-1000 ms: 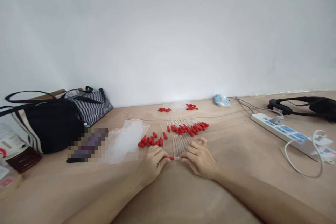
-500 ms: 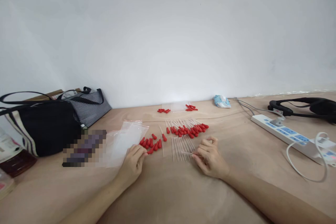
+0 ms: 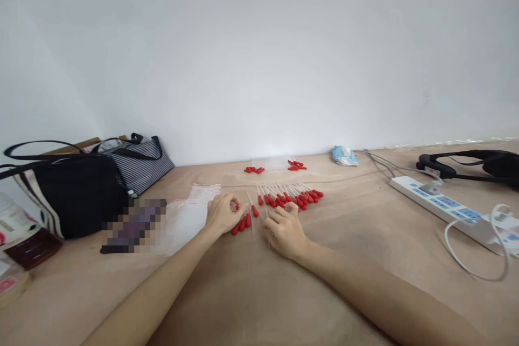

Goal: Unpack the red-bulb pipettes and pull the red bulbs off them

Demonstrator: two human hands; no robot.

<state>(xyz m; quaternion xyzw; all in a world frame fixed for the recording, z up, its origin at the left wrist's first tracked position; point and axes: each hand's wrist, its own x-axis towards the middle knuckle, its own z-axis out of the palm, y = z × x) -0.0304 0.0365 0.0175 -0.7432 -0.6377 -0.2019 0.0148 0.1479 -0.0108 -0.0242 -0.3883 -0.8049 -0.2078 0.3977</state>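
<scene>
Left hand is sitting half-curled over red bulbs, right hand likewise by clear tubes, seemingly grouped for reach, both grips unclear.

Twenty-plus red bulbs, two handbags

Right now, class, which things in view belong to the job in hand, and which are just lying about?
Apparently part of the job:
- loose red bulbs, by the left hand
- bare clear tube, between the hands
- red-capped tubes, beyond the right hand
- perhaps the clear bags

Apparently just lying about:
- black bag
- striped bag
- power strip
</scene>
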